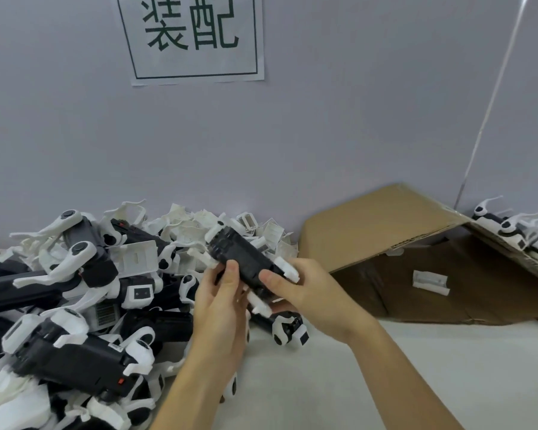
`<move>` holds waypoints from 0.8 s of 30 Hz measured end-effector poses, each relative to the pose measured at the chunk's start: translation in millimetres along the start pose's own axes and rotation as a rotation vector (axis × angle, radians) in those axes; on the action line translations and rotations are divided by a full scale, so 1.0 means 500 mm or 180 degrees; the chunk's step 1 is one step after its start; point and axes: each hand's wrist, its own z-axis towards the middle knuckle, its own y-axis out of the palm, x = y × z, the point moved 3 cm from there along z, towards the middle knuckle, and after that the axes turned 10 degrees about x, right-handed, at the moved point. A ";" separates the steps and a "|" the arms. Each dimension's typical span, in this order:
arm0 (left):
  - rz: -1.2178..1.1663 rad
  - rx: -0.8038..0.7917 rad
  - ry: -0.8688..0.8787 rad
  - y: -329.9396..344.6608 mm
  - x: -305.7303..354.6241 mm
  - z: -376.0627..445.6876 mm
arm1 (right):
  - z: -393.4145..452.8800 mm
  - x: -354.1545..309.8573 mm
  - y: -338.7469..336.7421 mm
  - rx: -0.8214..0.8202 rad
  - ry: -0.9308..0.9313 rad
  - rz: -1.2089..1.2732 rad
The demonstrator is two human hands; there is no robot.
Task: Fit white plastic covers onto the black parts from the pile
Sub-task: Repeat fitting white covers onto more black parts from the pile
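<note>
Pile [75, 305] at 9 o'clock on the table [385, 383]: black parts and white covers dumped together, close enough to grab from without reaching. Left hand [221, 308] at centre grips the black part [243, 259], thumb on top, fingers curled under, likely to steady it. Right hand [295, 293] holds the part's near end, thumb pressing its face, probably seating a white cover [288, 268] at that edge. Box [416, 259] at 3 o'clock lies open on its side, one loose cover [430, 282] inside, probably the drop-off.
</note>
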 end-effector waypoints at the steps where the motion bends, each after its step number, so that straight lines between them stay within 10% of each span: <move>1: 0.0048 -0.0014 0.0018 -0.001 -0.001 0.003 | 0.001 0.008 0.001 -0.0082 0.0121 0.0127; 7: 0.0613 -0.0071 0.0366 -0.001 -0.007 0.010 | 0.021 0.050 0.011 0.0478 0.0552 0.1632; 14: 0.0513 -0.0203 0.0398 -0.007 -0.007 0.018 | 0.086 -0.071 -0.183 0.3366 0.0034 0.2125; 18: 0.0520 -0.0253 0.0406 -0.012 -0.006 0.024 | 0.094 -0.099 -0.241 0.2834 0.0008 0.2491; 24: 0.0942 -0.0234 0.0581 -0.010 -0.014 0.019 | 0.036 0.048 -0.060 0.1739 0.0357 0.0527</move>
